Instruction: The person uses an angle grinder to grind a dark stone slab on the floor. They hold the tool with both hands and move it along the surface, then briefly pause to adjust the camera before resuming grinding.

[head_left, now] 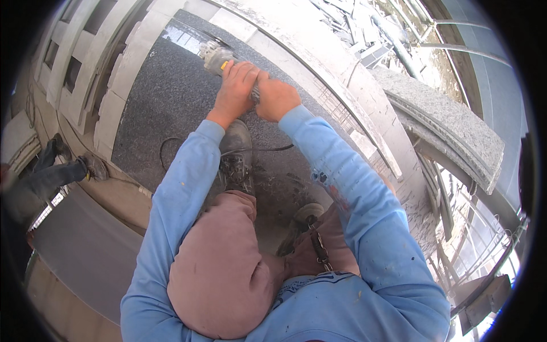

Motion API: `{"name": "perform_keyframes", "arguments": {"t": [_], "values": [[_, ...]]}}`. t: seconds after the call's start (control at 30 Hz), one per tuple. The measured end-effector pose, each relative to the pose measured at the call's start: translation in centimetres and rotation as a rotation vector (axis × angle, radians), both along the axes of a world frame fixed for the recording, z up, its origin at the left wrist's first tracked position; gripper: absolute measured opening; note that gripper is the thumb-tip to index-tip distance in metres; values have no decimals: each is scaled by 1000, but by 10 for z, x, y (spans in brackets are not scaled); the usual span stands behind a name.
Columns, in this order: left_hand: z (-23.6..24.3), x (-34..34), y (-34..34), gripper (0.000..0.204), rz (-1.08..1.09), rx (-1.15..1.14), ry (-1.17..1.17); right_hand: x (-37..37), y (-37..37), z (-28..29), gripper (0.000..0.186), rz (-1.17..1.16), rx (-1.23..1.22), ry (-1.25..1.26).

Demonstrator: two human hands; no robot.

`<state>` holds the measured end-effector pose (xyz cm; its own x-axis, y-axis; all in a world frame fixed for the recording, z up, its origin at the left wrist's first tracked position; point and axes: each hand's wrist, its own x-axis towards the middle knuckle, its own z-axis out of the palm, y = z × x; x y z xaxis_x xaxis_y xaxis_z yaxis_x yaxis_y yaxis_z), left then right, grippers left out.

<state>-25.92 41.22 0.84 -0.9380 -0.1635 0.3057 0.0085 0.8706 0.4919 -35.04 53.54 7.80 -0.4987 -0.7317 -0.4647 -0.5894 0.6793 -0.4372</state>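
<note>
Both of my hands are closed around a dusty angle grinder [215, 59] held over a dark speckled stone slab [165, 102]. My left hand [236, 88] wraps the body just behind the grey head, beside a small yellow part. Behind it, my right hand [277, 98] grips the rear of the tool. The head points toward the slab's far edge, where a shiny patch [183, 37] shows; whether the disc touches the stone I cannot tell. A dark cord [265, 149] runs across the slab by my shoe [236, 142].
Grey granite slabs [444, 119] are stacked at the right, with broken stone pieces [353, 25] beyond. A pale slotted frame [80, 62] stands at the far left. Another person's legs and shoes [94, 167] are at the left, near a grey panel [85, 236].
</note>
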Motion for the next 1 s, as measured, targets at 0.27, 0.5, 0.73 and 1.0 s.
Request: {"name": "perform_keyframes", "arguments": {"t": [0.27, 0.5, 0.73, 1.0], "values": [[-7, -1, -10, 54, -6, -34, -6, 0, -8, -6, 43, 2, -18, 15], [-5, -3, -19, 57, 8, -24, 24, -2, -19, -9, 43, 5, -20, 15], [-8, -4, -30, 57, -2, -49, 7, -4, -31, -7, 44, 10, 32, 2], [-9, -5, -41, 54, -8, -58, -6, -6, -40, -12, 44, 11, -3, -19]]}}
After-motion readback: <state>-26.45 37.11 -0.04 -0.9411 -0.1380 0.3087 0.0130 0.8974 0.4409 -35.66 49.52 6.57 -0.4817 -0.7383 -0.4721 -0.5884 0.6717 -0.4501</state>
